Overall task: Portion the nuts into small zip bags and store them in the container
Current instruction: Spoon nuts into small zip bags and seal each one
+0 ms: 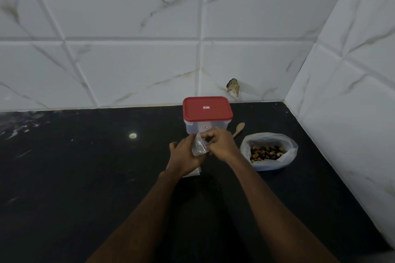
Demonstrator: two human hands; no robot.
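Both hands pinch zip bag (199,145).

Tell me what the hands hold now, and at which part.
Both hands, left hand and right hand, hold one small clear zip bag, pinched near its top edge. The exact finger contact cannot be told.
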